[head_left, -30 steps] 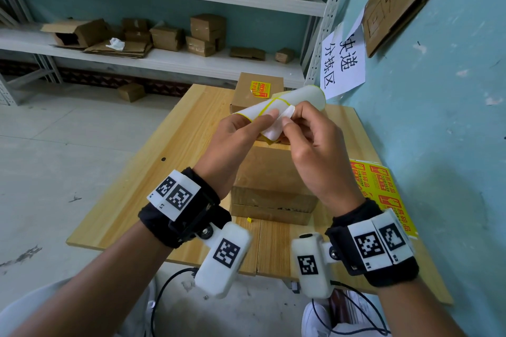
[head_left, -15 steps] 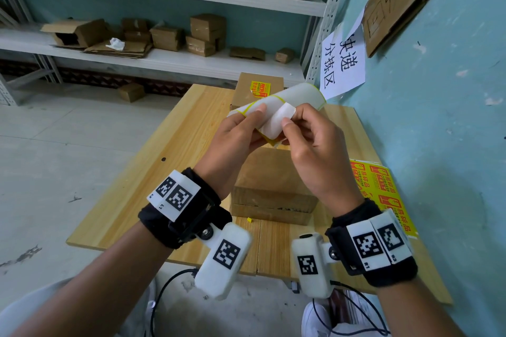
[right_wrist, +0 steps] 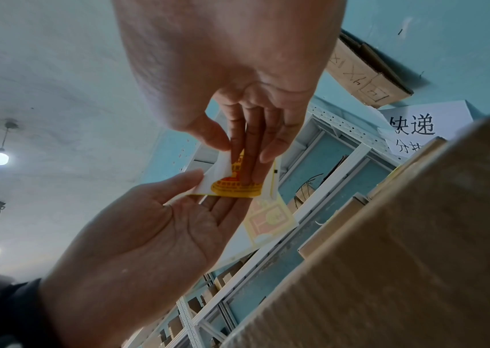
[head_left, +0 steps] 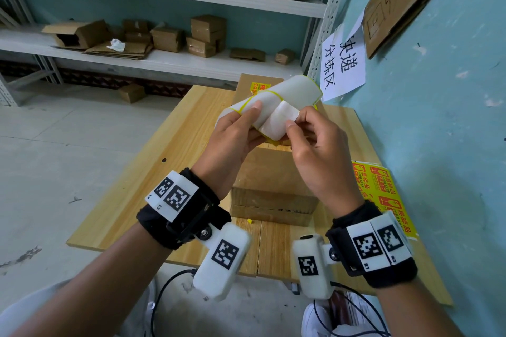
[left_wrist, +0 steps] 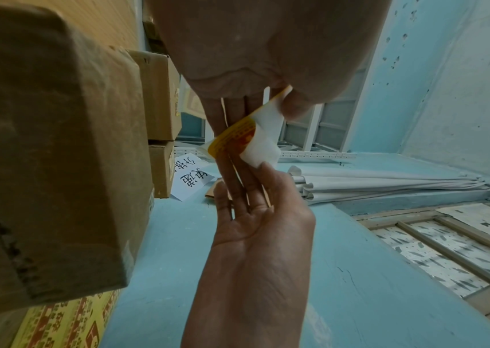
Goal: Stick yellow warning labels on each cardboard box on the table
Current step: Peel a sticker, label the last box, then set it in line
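Note:
Both hands hold a label sheet (head_left: 290, 93) above the near cardboard box (head_left: 273, 178), white backing up, yellow edges showing. My left hand (head_left: 252, 115) grips the sheet's left part, thumb on top. My right hand (head_left: 294, 123) pinches a partly peeled yellow warning label (head_left: 279, 120) at the sheet's near edge. The label curls yellow in the left wrist view (left_wrist: 234, 136) and the right wrist view (right_wrist: 234, 186). The far box (head_left: 246, 90) carries a yellow label (head_left: 258, 87).
A second sheet of yellow labels (head_left: 383, 194) lies on the wooden table (head_left: 191, 123) by the blue wall on the right. Shelves (head_left: 164, 60) with several cardboard boxes stand behind the table. A paper sign (head_left: 342, 63) hangs on the wall.
My right hand has pulled the label flap further off the sheet. The sheet and both hands have risen slightly.

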Available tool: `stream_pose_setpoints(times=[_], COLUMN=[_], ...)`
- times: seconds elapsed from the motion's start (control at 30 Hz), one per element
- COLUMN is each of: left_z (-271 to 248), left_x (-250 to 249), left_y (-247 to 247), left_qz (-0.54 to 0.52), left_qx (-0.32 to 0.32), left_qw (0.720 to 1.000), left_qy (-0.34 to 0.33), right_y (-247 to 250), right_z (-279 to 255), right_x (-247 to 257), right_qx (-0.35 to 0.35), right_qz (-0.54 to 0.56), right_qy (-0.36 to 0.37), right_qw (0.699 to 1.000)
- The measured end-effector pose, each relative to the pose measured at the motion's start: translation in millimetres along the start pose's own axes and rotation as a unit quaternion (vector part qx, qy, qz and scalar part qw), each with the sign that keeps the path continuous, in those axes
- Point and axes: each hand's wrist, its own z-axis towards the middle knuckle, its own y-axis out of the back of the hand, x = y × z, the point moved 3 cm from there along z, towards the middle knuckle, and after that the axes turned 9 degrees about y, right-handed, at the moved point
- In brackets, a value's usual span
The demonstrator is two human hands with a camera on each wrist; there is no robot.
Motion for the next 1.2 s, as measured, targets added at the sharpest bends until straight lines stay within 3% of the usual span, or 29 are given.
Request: stream_pose_setpoints(times=[1.2], left_z=[-2], left_x=[-12], left_y=[8], left_qz=[-0.034], left_qx=[0.004], left_qw=[0.999], left_qy=[-0.024], right_y=[5], right_z=[-2], right_x=[-11], right_qx=[-0.006], right_qz=[-0.055], right_qy=[-0.032], right_qw=[0.998])
